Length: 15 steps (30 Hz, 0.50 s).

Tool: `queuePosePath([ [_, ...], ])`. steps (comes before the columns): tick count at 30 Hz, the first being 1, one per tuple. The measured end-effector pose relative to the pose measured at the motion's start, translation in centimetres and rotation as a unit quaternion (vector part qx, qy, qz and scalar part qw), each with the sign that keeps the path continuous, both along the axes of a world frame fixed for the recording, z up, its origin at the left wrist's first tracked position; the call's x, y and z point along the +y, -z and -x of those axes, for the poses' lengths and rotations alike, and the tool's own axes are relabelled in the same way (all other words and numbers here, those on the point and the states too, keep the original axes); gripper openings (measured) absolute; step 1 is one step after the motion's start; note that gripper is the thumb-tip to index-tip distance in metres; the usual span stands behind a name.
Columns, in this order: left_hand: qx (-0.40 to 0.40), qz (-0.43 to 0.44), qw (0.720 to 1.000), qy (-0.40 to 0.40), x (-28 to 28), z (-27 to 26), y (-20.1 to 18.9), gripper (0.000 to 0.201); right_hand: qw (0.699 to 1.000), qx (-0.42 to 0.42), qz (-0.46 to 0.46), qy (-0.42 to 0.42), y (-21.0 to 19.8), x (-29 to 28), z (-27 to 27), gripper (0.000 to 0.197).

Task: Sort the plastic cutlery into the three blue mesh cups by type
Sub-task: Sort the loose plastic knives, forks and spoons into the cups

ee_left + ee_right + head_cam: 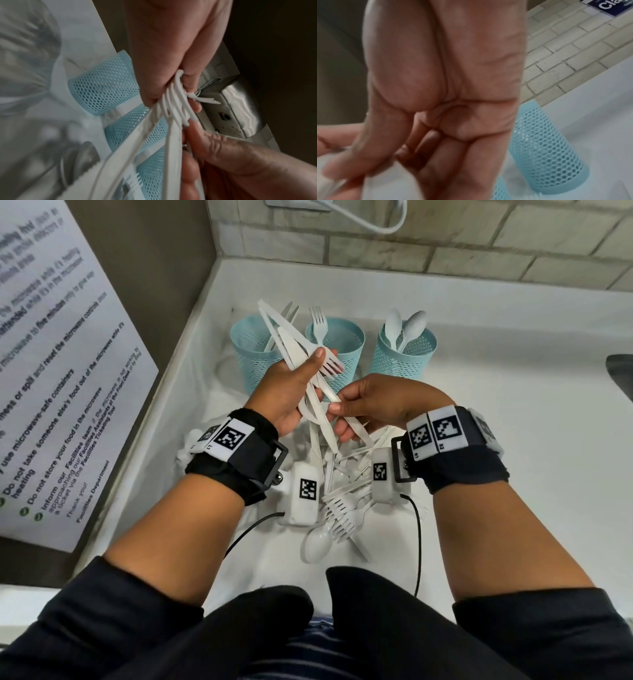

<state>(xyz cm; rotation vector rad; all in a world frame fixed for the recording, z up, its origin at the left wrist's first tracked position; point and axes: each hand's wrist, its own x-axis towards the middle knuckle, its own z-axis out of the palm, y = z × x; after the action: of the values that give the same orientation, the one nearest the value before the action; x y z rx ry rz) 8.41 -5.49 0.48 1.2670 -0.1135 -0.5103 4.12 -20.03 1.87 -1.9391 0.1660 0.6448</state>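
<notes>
The left hand (287,392) grips a bunch of white knives and forks (301,354) above the three blue mesh cups (334,344), fingers curled round it, and the right hand (373,402) pinches one white handle (330,395) from that bunch. More white cutlery (339,508) lies in a pile under the wrists, partly hidden by the wrist cameras. The right wrist view is blurry and mostly palm, so the handle is hard to see there.
</notes>
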Motion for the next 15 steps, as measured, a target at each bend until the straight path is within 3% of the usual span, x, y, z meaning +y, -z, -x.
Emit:
queuePosePath([
  [5,0.003,0.021,0.999,-0.043,0.5,-0.5,-0.2,0.014,0.999,0.049,0.007,-0.001,0.0,-0.8,0.2,0.016],
  [11,0.035,0.076,0.993,-0.088,0.5,-1.2,-0.3,0.018,0.999,0.045,-0.007,0.016,0.8,-0.9,0.6,0.005],
  [15,0.021,0.1,0.991,-0.087,0.1,-1.0,-0.5,0.015,0.999,0.028,-0.028,0.018,1.5,-0.4,0.7,0.01],
])
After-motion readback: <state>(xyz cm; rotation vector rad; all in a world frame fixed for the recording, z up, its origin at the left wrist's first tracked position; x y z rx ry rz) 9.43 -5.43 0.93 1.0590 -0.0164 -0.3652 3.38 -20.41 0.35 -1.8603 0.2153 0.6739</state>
